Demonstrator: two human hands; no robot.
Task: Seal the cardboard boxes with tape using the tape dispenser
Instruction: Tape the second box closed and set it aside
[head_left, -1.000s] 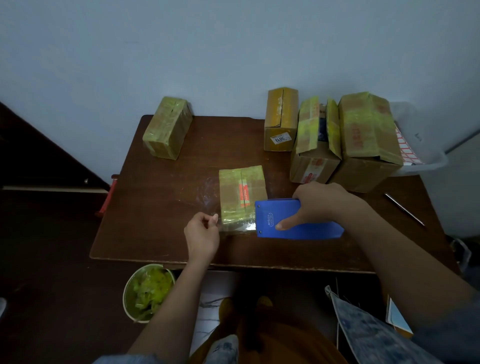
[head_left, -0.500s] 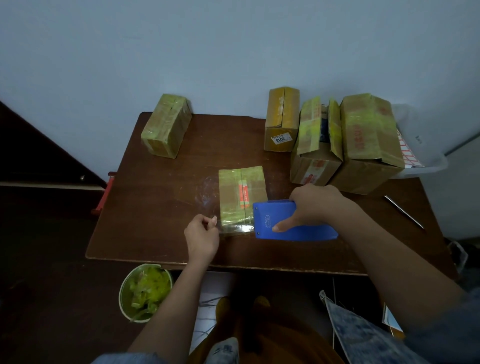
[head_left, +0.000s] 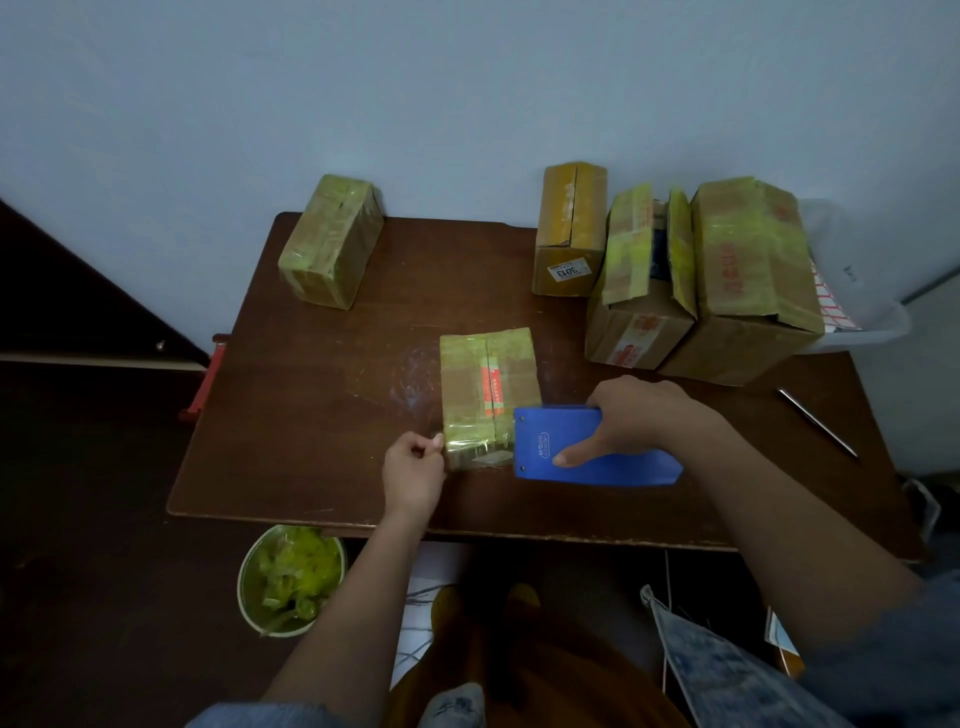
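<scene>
Down at the near edge of the dark brown wooden counter (head_left: 291, 415), a small cardboard box wrapped in yellowish tape (head_left: 488, 395) lies flat, its red label strip facing up. Right hand (head_left: 639, 415) is clamped around the blue rectangular tape dispenser (head_left: 592, 447), thumb pressed on its face, the dispenser's left end just beside the box's near right corner. Left hand (head_left: 413, 470) pinches the clear tape end (head_left: 467, 444) at the box's near left corner, fingers closed on it. Clear tape stretches across the box's near face between the two hands. Back along the wall, one taped box (head_left: 330, 239) sits at the far left, and three more cardboard boxes (head_left: 670, 270) crowd the far right, the middle one with its flaps open. A silver pen (head_left: 815, 423) lies well apart on the right.
</scene>
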